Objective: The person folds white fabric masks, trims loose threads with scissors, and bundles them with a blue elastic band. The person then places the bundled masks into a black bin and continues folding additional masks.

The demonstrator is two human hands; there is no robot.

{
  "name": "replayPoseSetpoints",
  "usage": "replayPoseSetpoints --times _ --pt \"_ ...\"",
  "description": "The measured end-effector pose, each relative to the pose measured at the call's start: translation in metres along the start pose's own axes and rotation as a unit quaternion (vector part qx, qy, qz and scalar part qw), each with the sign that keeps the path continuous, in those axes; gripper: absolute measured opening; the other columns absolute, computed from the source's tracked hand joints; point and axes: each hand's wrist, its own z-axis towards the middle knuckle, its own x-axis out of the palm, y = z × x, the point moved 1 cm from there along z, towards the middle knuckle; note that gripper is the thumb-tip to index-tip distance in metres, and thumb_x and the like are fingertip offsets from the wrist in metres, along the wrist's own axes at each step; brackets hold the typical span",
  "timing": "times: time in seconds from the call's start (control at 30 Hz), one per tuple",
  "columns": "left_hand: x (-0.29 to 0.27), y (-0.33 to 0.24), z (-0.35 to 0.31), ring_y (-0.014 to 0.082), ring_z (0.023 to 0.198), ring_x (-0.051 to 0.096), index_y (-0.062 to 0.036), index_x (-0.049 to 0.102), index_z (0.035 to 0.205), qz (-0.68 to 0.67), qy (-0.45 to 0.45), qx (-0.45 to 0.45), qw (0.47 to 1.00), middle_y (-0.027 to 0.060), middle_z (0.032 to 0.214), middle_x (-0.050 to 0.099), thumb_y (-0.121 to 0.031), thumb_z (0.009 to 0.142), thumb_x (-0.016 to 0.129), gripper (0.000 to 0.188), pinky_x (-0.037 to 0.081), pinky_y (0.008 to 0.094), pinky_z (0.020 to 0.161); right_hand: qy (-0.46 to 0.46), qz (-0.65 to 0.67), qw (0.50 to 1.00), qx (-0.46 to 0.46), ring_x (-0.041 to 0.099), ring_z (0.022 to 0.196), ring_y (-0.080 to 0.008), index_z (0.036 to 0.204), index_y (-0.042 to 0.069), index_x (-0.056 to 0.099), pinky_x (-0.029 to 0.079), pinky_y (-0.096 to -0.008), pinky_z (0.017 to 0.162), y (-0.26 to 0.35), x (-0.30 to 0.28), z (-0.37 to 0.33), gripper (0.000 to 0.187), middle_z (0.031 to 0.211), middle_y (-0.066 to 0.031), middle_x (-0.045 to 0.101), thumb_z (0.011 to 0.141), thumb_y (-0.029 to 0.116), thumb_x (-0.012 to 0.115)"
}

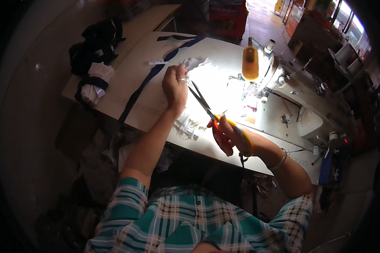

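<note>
Beside left hand [175,88], navy strip [149,76]; near scissors [210,113], sewing machine [302,87].

- red-and-yellow-handled scissors [210,112]
- short-sleeved shirt [190,217]: teal, white and brown plaid
- surface [126,78]: off-white
- fabric strip [136,95] reaching the surface's front edge: navy
- tied bundle [100,72] near its left corner: white, navy

Found the cloth heap [98,42] and, before it, the bundle [96,80] at the left end of the table [152,109]. Traced the strap [139,92] right of both, from far edge to near edge, with a label [156,62] against its left side. Saw cloth pieces [191,127] by the near edge, scissors [208,110] over the table between strap and sewing machine [325,107], the latter at the right end.
</note>
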Motion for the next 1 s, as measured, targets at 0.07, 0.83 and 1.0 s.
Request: replayPoseSetpoints --times 0.07,0.83,1.0 --pt "-0.003 -0.005 -0.006 0.0202 0.067 0.056 -0.0001 0.058 0.084 -0.059 0.0 -0.021 0.998 0.0093 0.075 0.061 -0.021 0.099 0.054 0.027 0.046 0.0325 0.066 -0.018 -0.024 0.999 0.028 0.045 0.053 -0.0083 0.106 0.008 0.048 0.042 -0.0227 0.048 0.013 0.01 0.009 0.063 0.073 0.0002 0.044 0.094 0.068 0.033" --pt "0.004 0.003 -0.021 0.0184 0.089 0.053 -0.0046 0.036 0.134 -0.068 -0.018 0.015 0.997 0.0112 0.106 0.052 -0.01 0.1 0.043 0.035 0.048 0.0296 0.077 -0.142 -0.218 0.964 0.058 0.047 0.056 -0.0083 0.108 0.001 0.047 0.041 -0.0234 0.053 0.029 0.013 0.044 0.069 0.072 -0.0027 0.05 0.092 0.067 0.042" --pt "0.0 -0.01 -0.022 0.0161 0.09 0.052 -0.0123 0.019 0.148 -0.214 0.017 -0.088 0.973 0.0124 0.12 0.043 -0.003 0.094 0.049 0.062 0.051 0.0255 0.079 -0.175 -0.32 0.931 0.028 0.063 0.088 -0.0306 0.115 -0.01 0.045 0.05 -0.038 0.078 0.026 0.018 0.049 0.089 0.095 -0.0225 0.062 0.085 0.074 0.046"
